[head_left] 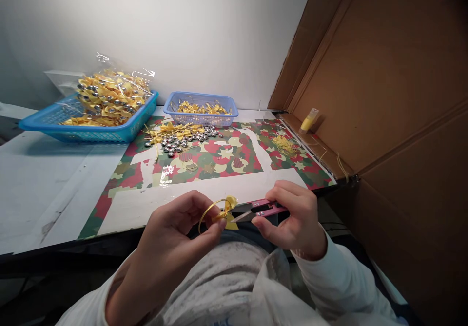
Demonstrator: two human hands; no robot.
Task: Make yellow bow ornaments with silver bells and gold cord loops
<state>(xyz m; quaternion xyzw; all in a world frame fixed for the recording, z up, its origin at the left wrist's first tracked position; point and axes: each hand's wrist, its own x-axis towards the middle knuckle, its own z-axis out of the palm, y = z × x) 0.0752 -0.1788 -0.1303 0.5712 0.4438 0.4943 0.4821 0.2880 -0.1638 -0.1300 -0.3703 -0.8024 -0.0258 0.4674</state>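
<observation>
Between the thumb and fingers of my left hand (179, 233) is a yellow ribbon bow (230, 203) with a loop of gold cord. The loop curves up over my fingers. My right hand (292, 214) grips a pair of pink thread snips (270, 208). Their blades point left, right at the bow's lower part; whether they touch the ribbon I cannot tell. Both hands are just off the table's front edge, above my lap. On the table beyond them lie several silver bells (175, 143) beside a bundle of yellow bows on cords (175, 131).
A blue basket (142, 121) at the left holds a plastic bag of bows with bells (113, 97). Farther back, a smaller blue basket (201, 118) contains more bows. Yellow thread scraps (285, 145) lie at right, near a small yellow bottle (309, 120) and a cardboard wall (383, 72).
</observation>
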